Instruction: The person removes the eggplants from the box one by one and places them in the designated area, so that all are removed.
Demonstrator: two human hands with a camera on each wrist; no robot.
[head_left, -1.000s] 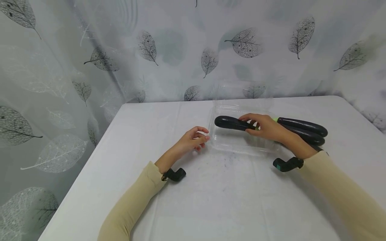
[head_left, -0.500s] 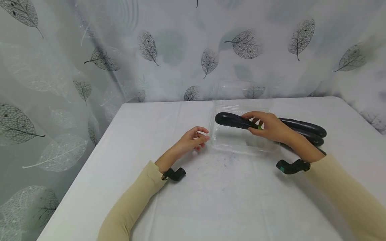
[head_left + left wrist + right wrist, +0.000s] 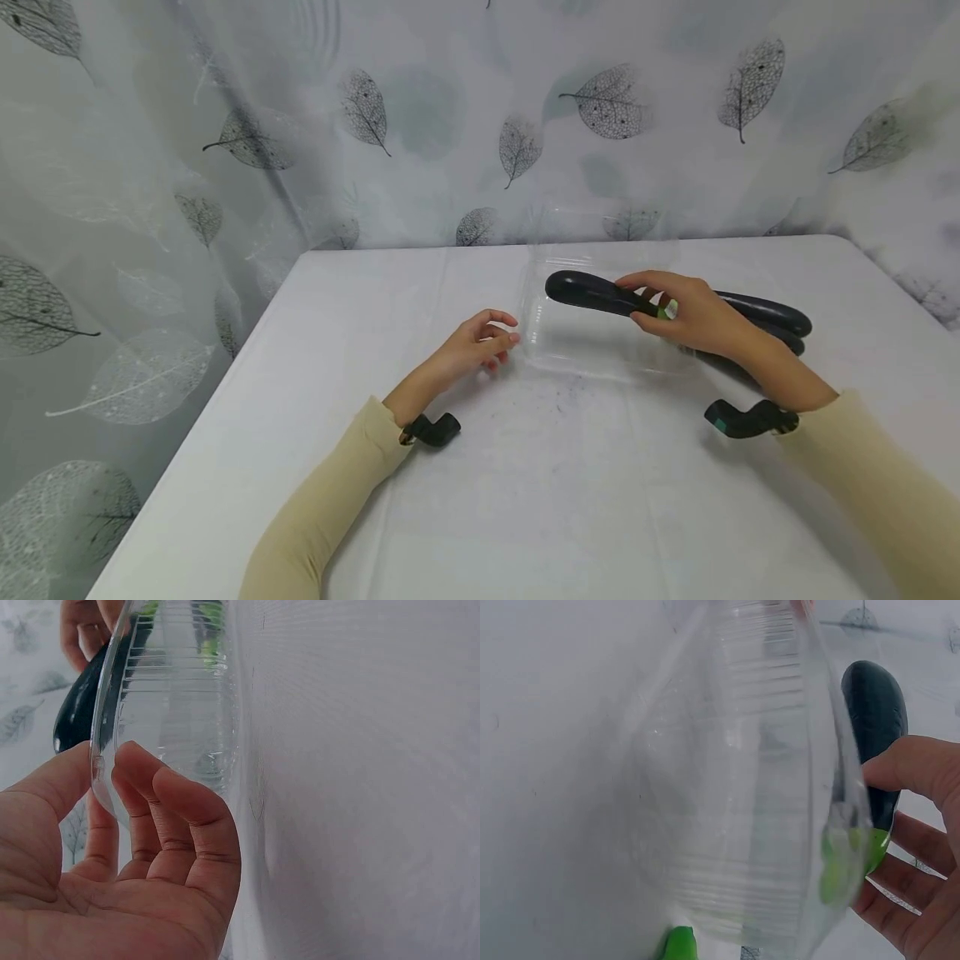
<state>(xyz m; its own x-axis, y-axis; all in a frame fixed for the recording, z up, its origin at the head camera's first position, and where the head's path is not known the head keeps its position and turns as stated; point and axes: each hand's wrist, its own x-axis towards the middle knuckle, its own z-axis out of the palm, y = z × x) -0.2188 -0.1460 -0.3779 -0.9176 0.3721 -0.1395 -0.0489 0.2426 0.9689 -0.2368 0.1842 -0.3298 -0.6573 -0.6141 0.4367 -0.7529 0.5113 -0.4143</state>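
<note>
My right hand holds a dark, glossy eggplant near its green stem end, with the rounded end pointing left. It hangs over a clear plastic container. In the right wrist view, the thumb lies across the eggplant above the green cap, just beyond the container wall. At the container's left edge, my left hand has its thumb and fingertips on the rim. The left wrist view shows the thumb and index finger on either side of that rim.
More dark eggplants lie to the right of the container, partly hidden by the right hand and forearm. The container's clear lid stands raised at the back. Behind the white table hangs a leaf-patterned curtain.
My right hand has shifted right and a little upward with the eggplant, whose rounded end has moved away from the container's left side. The left hand stays at the rim.
</note>
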